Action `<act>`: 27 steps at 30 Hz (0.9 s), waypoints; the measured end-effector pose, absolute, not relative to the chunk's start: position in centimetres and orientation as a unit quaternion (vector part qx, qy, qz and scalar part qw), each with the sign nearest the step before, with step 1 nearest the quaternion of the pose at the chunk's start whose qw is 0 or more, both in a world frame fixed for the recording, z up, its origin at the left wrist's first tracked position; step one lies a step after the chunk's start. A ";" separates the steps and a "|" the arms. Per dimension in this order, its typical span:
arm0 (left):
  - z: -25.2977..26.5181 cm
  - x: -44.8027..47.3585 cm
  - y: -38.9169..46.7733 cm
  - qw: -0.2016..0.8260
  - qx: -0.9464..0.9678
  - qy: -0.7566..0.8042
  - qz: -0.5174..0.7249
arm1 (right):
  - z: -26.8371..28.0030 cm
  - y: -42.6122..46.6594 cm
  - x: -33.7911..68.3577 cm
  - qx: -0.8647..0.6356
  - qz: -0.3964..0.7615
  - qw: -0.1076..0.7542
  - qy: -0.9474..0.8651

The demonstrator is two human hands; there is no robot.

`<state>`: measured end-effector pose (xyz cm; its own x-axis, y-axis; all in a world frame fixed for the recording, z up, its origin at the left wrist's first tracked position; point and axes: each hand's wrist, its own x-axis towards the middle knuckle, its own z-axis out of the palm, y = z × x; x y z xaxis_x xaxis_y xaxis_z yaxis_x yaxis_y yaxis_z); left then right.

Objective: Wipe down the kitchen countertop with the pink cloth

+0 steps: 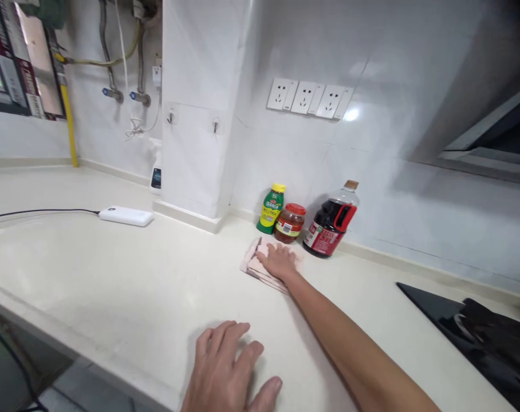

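Observation:
My right hand (280, 260) lies flat with its fingers spread on a folded pale pink cloth (252, 264), pressing it to the white countertop (157, 286). Just behind the cloth stand a green squeeze bottle (271, 210) with a yellow cap and a small jar (290, 224) with a red lid. A large bottle of dark liquid (329, 223) with a red handle is right of them. Closer to me, my left hand (228, 369) is over the counter with fingers apart and slightly bent, holding nothing.
On the right, a black glass cooktop (457, 337) sits below a range hood (496, 131). A white power bank (126, 216) with a black cable lies at the left. A spray bottle (156, 169) stands partly behind the wall column (195, 114). The counter's front edge (71, 346) runs lower left.

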<state>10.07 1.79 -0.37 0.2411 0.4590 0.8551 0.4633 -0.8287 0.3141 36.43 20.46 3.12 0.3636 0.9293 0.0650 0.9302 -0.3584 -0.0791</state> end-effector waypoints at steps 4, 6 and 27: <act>-0.4 8.9 2.0 0.011 -0.770 -0.320 -0.551 | 4.2 23.8 26.9 -0.749 0.021 0.064 -0.659; -0.3 8.4 1.9 0.019 -0.766 -0.333 -0.550 | 4.6 23.9 22.6 -0.695 0.034 0.063 -0.716; 0.7 8.5 1.6 -0.031 -0.770 -0.429 -0.471 | 3.6 2.8 41.1 -0.778 -0.003 0.054 -0.627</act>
<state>8.49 1.62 0.75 0.1888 0.6898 0.6989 0.6316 -0.6302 0.4515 41.07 2.83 3.56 0.2149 0.9740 0.0717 0.9745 -0.2091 -0.0810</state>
